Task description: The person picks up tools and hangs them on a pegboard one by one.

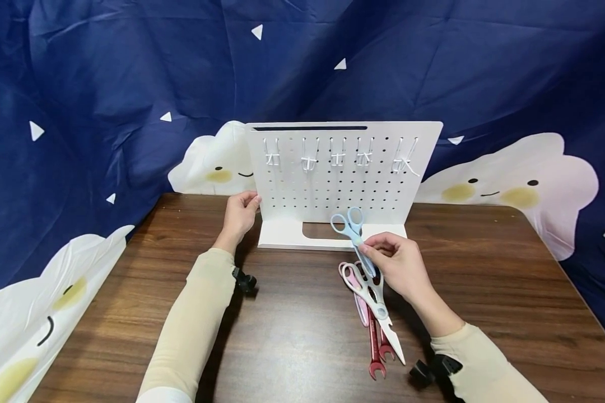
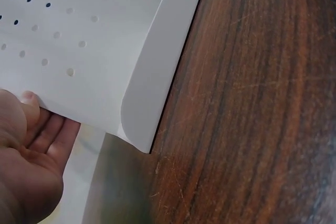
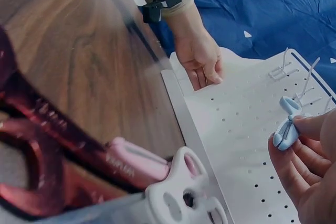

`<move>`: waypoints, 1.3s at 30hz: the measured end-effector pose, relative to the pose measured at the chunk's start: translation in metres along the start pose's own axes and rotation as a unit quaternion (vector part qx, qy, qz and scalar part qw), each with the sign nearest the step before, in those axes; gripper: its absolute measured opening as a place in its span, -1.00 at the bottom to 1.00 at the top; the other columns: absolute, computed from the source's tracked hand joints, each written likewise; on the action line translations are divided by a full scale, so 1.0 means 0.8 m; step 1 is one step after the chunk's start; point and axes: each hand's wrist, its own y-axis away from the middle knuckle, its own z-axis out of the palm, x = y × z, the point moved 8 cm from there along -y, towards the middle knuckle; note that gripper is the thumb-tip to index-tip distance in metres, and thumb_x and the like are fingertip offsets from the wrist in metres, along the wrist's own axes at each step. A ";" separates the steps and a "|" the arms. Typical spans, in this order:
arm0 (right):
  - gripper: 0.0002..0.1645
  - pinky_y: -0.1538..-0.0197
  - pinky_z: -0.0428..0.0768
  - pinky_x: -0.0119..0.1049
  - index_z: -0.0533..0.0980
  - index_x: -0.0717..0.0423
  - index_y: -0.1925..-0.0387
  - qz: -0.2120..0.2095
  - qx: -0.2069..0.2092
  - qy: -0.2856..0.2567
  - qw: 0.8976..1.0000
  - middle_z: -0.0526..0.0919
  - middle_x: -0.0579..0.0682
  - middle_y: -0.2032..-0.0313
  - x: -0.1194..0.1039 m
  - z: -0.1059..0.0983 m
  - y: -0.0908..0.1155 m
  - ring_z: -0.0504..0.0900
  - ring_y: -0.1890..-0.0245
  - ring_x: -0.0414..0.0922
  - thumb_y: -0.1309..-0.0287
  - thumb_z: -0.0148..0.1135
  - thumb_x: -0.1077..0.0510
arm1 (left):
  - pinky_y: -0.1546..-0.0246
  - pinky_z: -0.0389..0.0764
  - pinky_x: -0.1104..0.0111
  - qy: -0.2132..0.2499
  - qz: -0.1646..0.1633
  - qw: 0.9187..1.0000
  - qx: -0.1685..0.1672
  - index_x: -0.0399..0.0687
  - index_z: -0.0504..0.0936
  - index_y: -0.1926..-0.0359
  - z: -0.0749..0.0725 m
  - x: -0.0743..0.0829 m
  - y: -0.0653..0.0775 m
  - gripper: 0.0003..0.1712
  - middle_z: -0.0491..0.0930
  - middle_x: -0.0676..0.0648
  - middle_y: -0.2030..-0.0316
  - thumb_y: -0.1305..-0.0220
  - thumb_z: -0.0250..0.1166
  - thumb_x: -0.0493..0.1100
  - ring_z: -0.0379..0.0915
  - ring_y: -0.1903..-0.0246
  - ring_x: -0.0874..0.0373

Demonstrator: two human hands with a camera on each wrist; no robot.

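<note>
My left hand pinches the left edge of a white pegboard stand, thumb in front and fingers behind, as the left wrist view shows. Between thumb and fingers, my right hand holds light blue scissors, handles up and blades down, in front of the board's base. Below them on the table lie white-handled kitchen scissors, on top of pink scissors and red wrenches. Close up in the right wrist view are a red wrench and the white handles.
Several white wire hooks hang in a row across the upper pegboard. The stand is on a brown wooden table, near its back edge. A dark blue curtain with cloud faces hangs behind.
</note>
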 end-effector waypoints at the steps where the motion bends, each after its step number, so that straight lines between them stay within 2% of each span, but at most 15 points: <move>1: -0.87 0.36 0.61 -0.54 0.73 0.35 0.20 -0.002 -0.001 -0.001 1.000 0.81 0.21 0.35 -0.001 0.002 -0.002 0.63 0.45 -0.41 -0.32 0.49 0.30 | -0.28 0.69 0.03 0.002 -0.001 1.000 0.000 -0.46 0.68 -0.17 0.000 -0.001 0.000 -0.68 0.71 -0.42 -0.09 -0.65 0.18 -0.28 0.68 -0.10 -0.13; 8: -0.86 0.41 0.56 -0.52 0.72 0.36 0.17 -0.007 -0.020 -0.003 1.000 0.80 0.21 0.34 -0.010 0.018 -0.017 0.62 0.46 -0.37 -0.34 0.47 0.30 | -0.27 0.70 0.07 -0.002 -0.006 1.000 0.000 -0.45 0.69 -0.16 -0.001 -0.001 0.000 -0.68 0.72 -0.40 -0.07 -0.66 0.17 -0.27 0.69 -0.08 -0.06; 18: -0.84 0.36 0.60 -0.52 0.73 0.36 0.14 -0.007 -0.028 -0.008 1.000 0.81 0.19 0.33 -0.022 0.039 -0.038 0.63 0.44 -0.40 -0.34 0.47 0.30 | -0.25 0.72 0.07 -0.006 0.007 1.000 -0.003 -0.46 0.69 -0.12 0.003 0.000 -0.003 -0.70 0.72 -0.42 -0.05 -0.66 0.15 -0.29 0.71 -0.11 -0.21; 32: -0.82 0.33 0.58 -0.47 0.74 0.29 0.18 -0.024 -0.043 0.005 0.999 0.82 0.14 0.33 -0.047 0.071 -0.062 0.63 0.42 -0.32 -0.34 0.50 0.21 | -0.24 0.73 0.07 -0.008 0.003 1.000 0.001 -0.47 0.70 -0.11 0.002 -0.003 -0.003 -0.71 0.73 -0.42 -0.04 -0.66 0.16 -0.30 0.72 -0.09 -0.21; 39: -0.84 0.32 0.60 -0.47 0.75 0.29 0.18 -0.030 -0.040 -0.008 0.999 0.83 0.22 0.31 -0.055 0.085 -0.074 0.65 0.42 -0.26 -0.32 0.51 0.23 | -0.25 0.72 0.07 -0.003 0.000 1.000 0.002 -0.48 0.69 -0.12 0.001 -0.001 -0.002 -0.70 0.72 -0.42 -0.04 -0.66 0.15 -0.31 0.71 -0.09 -0.17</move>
